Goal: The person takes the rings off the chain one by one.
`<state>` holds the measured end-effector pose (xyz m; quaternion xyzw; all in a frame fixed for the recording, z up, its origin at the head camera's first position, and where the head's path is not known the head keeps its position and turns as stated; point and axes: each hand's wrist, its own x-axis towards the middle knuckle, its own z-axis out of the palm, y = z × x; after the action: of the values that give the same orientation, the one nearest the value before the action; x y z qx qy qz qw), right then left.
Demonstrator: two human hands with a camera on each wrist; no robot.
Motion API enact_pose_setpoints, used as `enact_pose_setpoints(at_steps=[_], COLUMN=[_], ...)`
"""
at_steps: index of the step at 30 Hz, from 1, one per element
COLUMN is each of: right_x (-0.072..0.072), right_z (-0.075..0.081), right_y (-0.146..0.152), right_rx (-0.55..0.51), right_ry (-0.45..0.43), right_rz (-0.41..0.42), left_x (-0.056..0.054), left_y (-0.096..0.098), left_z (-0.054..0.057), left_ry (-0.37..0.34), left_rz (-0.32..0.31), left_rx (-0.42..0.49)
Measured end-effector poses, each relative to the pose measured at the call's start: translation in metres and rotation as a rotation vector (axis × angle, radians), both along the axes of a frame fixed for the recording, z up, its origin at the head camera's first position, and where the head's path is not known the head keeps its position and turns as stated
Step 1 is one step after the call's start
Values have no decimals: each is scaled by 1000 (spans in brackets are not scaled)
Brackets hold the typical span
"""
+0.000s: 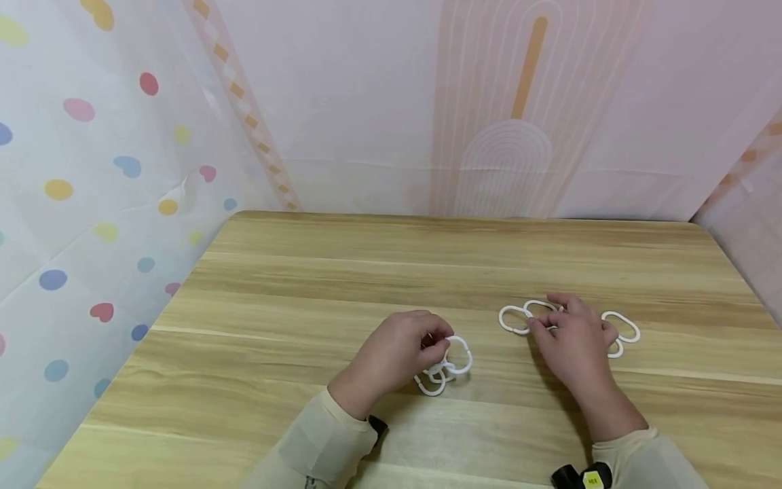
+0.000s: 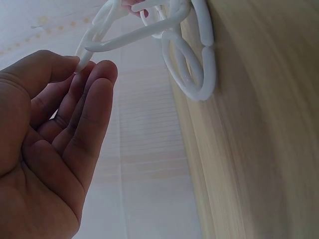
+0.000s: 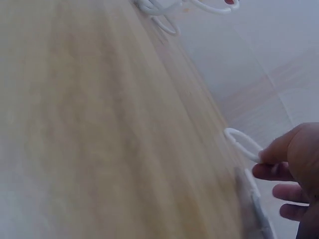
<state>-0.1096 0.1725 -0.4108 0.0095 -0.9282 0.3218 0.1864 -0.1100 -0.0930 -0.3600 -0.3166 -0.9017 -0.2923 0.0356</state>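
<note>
Rings (image 1: 501, 319) on wooden worktop (image 1: 427, 265)
Left hand (image 1: 400, 353) pinches one white ring (image 2: 85, 50) of a linked bunch (image 1: 451, 369); right hand (image 1: 576, 346) pinches another ring (image 3: 228, 132).

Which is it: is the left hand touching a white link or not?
Touching: the left wrist view shows the left hand pinching the end of a white link.

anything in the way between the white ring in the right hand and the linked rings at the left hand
Nothing visible: in the head view, only bare wooden tabletop lies between the white ring pinched by the right hand and the linked rings held by the left hand. Other white rings lie by the right hand, outside that gap.
</note>
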Motion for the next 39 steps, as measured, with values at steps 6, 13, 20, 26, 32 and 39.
enact_pose_setpoints(at_steps=[6, 13, 20, 26, 32, 39], right_x=[1, 1, -1, -1, 1, 4], right_z=[6, 7, 6, 13, 16, 14], right_y=[1, 4, 5, 2, -4, -17], right_rx=[43, 60, 15, -65, -105, -231], right_ry=[-54, -129, -76, -188, -195, -160], right_rz=[-20, -29, -15, -35, -24, 109], left_x=[0, 1, 0, 0, -1, -1], left_y=[-1, -1, 0, 0, -1, -3], left_z=[-1, -2, -2, -3, -4, -4], left_ry=[-7, -14, -13, -9, -1, -15], left_rz=[1, -3, -1, 1, -7, -3], left_rx=[-9, -9, -5, -3, -3, -12])
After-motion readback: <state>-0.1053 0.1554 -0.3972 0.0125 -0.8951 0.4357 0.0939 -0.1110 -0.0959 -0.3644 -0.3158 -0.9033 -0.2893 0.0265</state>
